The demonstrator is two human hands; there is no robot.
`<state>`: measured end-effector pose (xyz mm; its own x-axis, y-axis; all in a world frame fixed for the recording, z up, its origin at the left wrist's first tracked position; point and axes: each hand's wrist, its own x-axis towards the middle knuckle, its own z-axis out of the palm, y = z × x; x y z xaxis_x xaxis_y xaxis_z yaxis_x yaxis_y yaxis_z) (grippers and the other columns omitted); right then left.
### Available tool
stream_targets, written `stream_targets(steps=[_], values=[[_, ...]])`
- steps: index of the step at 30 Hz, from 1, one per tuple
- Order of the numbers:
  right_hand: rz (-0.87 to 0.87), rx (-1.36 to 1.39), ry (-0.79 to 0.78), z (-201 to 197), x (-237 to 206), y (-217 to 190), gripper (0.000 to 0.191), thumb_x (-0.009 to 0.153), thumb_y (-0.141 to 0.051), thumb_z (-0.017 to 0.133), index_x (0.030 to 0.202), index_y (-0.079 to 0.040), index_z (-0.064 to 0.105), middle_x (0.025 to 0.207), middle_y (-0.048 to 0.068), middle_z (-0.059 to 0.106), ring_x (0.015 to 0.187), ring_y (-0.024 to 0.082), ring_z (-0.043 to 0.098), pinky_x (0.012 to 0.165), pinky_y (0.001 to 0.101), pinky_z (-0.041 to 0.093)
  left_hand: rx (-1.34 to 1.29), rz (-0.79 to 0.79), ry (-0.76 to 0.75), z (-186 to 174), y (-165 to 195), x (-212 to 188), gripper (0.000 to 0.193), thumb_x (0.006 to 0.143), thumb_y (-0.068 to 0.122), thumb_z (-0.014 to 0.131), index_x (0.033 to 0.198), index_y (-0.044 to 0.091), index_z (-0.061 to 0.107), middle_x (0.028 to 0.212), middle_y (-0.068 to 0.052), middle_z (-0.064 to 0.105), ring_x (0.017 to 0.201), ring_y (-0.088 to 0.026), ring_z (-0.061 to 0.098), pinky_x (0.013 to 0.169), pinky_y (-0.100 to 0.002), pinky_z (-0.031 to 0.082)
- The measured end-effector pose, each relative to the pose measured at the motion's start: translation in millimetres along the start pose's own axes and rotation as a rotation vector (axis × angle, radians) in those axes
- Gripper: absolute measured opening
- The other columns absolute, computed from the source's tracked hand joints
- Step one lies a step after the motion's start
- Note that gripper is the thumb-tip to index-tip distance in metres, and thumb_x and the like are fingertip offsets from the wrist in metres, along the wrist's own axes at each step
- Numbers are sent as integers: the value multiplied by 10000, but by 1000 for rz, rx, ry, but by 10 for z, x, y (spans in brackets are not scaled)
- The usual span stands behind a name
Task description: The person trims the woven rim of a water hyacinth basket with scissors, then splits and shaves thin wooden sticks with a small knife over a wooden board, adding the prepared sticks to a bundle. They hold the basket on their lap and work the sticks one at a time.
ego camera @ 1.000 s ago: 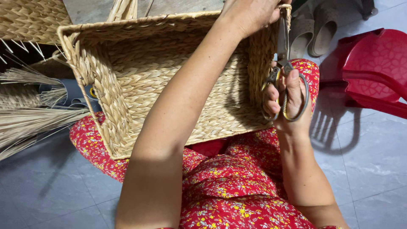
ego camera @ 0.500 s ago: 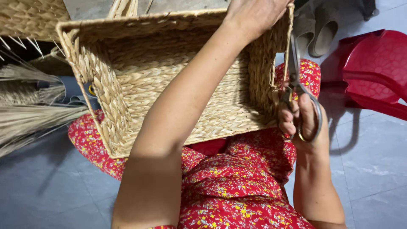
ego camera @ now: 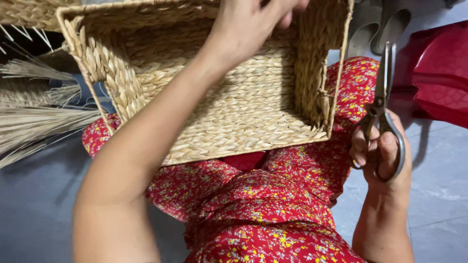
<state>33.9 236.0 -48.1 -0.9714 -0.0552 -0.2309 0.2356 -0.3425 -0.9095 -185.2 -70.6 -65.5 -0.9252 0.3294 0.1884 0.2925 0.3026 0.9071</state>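
The right hand, fingers through the scissors, has dropped away from the woven basket's right wall, while the left hand grips its far rim.

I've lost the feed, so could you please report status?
Left hand gripping woven basket far rim. Right hand holds scissors, blades shut, beside basket. Nothing in the way.

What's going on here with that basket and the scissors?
A person sitting in a red flowered garment has a rectangular woven basket resting on their lap, its open side tipped toward the camera. The left hand grips the basket's far rim. The right hand holds scissors beside the basket, blades closed, pointing up and clear of the weave. Loose straw lies at the left.
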Motion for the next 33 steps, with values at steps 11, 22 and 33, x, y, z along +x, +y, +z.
stream_targets(steps=[11, 22, 33], values=[[224, 266, -56, 688, 403, 285, 729, 1016, -571, 643, 1548, -110, 453, 948, 52, 544, 726, 124, 453, 649, 258, 375, -528, -599, 447, 1194, -759, 85, 254, 866, 168, 810, 942, -66, 744, 796, -109, 769, 623, -99, 674, 532, -234, 554], [118, 114, -63, 407, 317, 201, 731, 989, -469, 740, 1501, -23, 471, 985, -5, 507, 820, 131, 497, 639, 266, 402, -720, -563, 553, 1535, -925, 110, 315, 887, 226, 789, 915, -83, 732, 779, -97, 777, 605, -108, 666, 524, -252, 542], [81, -320, -209, 400, 122, -109, 721, 925, -349, 786, 1490, -29, 473, 999, 55, 614, 787, 108, 555, 664, 232, 444, 286, -268, -90, -953, -770, -980, 117, 943, 205, 737, 968, 110, 799, 860, -18, 791, 750, -100, 716, 666, -320, 570]])
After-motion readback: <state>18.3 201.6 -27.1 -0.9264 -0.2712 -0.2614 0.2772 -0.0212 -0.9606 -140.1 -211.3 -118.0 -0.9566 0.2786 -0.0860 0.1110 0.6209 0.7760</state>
